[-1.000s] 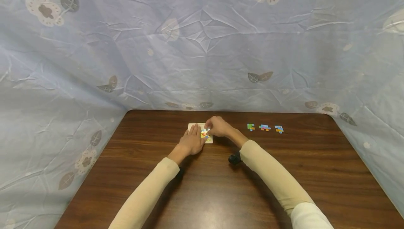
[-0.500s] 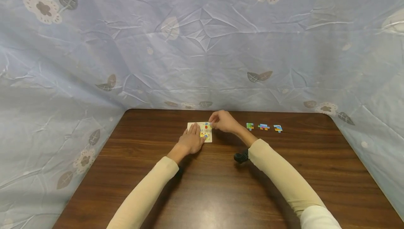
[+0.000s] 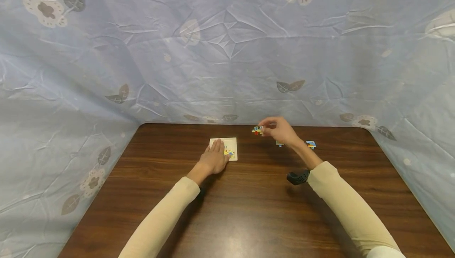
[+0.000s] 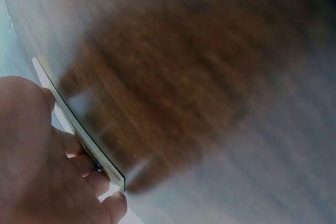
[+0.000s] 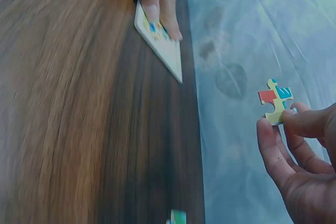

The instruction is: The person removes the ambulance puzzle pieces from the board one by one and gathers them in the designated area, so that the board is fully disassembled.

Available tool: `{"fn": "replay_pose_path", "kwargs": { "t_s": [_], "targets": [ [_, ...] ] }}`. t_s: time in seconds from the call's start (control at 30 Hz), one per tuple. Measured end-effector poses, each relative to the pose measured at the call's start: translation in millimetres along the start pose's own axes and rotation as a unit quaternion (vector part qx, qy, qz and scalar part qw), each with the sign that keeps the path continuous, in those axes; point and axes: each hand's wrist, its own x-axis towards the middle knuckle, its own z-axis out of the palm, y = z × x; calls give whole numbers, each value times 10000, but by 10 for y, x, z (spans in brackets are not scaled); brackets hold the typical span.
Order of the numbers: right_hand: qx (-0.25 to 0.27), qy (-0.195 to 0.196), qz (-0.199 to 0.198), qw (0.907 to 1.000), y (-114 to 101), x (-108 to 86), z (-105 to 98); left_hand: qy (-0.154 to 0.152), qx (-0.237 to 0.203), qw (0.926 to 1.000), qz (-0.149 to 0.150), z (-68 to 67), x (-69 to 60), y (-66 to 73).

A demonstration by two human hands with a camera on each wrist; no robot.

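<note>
A small pale puzzle board (image 3: pixel 232 141) lies flat on the brown table, with some coloured pieces in its tray. My left hand (image 3: pixel 213 159) rests across its left part with fingers extended, covering much of it. In the left wrist view, the board's edge (image 4: pixel 86 134) runs along those fingertips. To the right of the board, my right hand (image 3: pixel 282 130) holds a jigsaw piece (image 3: pixel 256 130) above the table between thumb and fingers. The right wrist view shows this jigsaw piece (image 5: pixel 276 99) as yellow, red and blue, with rounded tabs.
Two loose jigsaw pieces show on the table to the right: a partly covered piece (image 3: pixel 280 144) beside the right hand and a blue piece (image 3: pixel 311 144). A black wrist device (image 3: pixel 298 177) hangs under the right wrist. A floral curtain (image 3: pixel 227 84) stands behind the table.
My right hand has gone from the board to the right, carrying a jigsaw piece off it, and now covers part of the loose row. The left hand stays on the board.
</note>
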Motion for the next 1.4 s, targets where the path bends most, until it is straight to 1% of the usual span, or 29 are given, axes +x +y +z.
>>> {"fn": "replay_pose_path", "kwargs": {
  "t_s": [0.13,0.2,0.37,0.43,0.53,0.63,0.77,0.93,1.03,1.13,1.4],
  "targets": [
    [392,260,145,9988,115,-127,-180,17,1,10000,-2,-2,2,-8],
    [439,395,203,9980,179,-197,-247,3,-15,10000,-3,-5,5,-11],
    [92,673,428,9968,323,-406,-413,-2,-49,10000,-9,-1,9,-9],
    [108,740,440,9962,366,-483,-477,17,-67,10000,-2,5,9,-6],
    [348,802,409,9953,418,-583,-571,34,-80,10000,2,11,4,-3],
    [485,917,511,9933,472,-681,-676,35,-78,10000,0,6,-4,2],
    [371,1087,712,9908,544,-800,-794,50,-86,9999,6,-7,-11,6],
    [465,1082,835,9895,677,-940,-898,44,-101,9999,4,-9,-10,11],
    [629,1002,986,9881,772,-1038,-953,30,-143,9999,-1,-4,-10,14],
    [680,940,1162,9864,873,-1114,-1001,31,-167,9999,-27,-6,-7,18],
    [564,820,1477,9840,1106,-1184,-1078,23,-142,9999,-45,-8,-14,5]
  ]
}}
